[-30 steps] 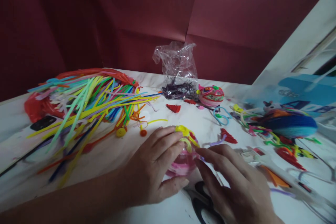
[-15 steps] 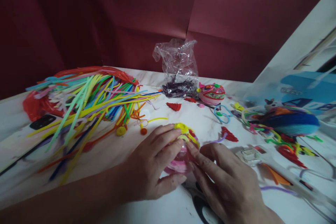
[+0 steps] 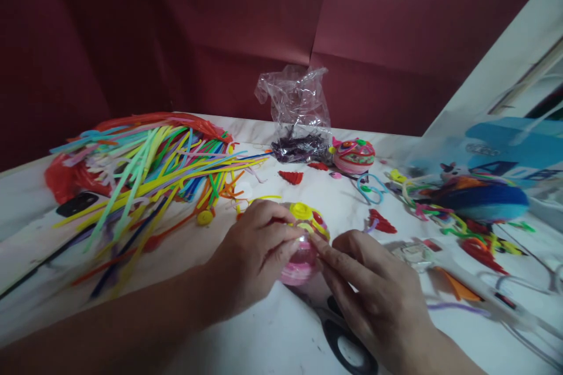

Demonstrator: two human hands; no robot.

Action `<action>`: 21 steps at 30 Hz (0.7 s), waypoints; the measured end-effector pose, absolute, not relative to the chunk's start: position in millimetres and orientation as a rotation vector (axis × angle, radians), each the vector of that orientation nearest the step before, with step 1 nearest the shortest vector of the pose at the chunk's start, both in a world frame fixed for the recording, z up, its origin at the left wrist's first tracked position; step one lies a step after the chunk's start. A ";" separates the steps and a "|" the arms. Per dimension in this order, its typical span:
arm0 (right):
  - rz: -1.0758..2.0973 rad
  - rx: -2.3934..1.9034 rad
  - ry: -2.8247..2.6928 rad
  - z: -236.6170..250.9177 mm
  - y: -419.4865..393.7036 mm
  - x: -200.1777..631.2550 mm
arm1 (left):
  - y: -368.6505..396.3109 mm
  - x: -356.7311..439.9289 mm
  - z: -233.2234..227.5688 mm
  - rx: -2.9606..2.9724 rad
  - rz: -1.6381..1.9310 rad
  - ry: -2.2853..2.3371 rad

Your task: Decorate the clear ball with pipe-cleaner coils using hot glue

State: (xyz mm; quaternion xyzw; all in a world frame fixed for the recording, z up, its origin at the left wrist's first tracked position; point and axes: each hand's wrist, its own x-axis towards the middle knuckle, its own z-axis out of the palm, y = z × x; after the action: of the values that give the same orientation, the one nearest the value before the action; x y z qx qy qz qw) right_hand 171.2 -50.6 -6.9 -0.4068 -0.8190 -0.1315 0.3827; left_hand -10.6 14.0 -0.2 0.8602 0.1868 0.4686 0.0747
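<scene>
A small pink round craft piece (image 3: 300, 258) wound from fuzzy wire, with yellow and red bits on top, sits on the white table (image 3: 264, 340) in front of me. My left hand (image 3: 250, 258) wraps around its left side, fingers over the top. My right hand (image 3: 373, 299) comes in from the right, its fingertips pressing on the piece's top edge. Black-handled scissors (image 3: 347, 345) lie under my right hand, partly hidden.
A big heap of coloured fuzzy wires (image 3: 145, 176) and a dark phone (image 3: 77, 204) lie at left. At the back stand a clear plastic bag (image 3: 299, 111) and a finished pink ball (image 3: 353, 155). A blue fuzzy shape (image 3: 484, 202) and scraps clutter the right.
My left hand has closed further around the pink piece and lifted it slightly. My right fingertips have slid left onto its top.
</scene>
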 end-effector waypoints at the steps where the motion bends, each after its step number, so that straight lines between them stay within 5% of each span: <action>1: -0.320 -1.033 -2.085 -6.9 -50.2 170.9 | 16.3 -9.8 4.3 2.555 1.343 0.605; 9: -0.261 -1.039 -2.067 -3.1 -47.0 173.3 | 31.6 -5.4 28.6 2.499 1.023 0.700; 21: -0.192 -1.252 -2.004 17.2 -29.2 160.8 | 27.5 -5.1 19.2 2.412 1.115 0.740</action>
State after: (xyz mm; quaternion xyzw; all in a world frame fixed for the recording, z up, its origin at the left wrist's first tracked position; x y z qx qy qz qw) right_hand 160.8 -29.2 17.2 -0.4893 -0.7833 -0.0752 0.3759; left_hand -5.1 27.5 19.2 0.8585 0.2633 0.3969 0.1902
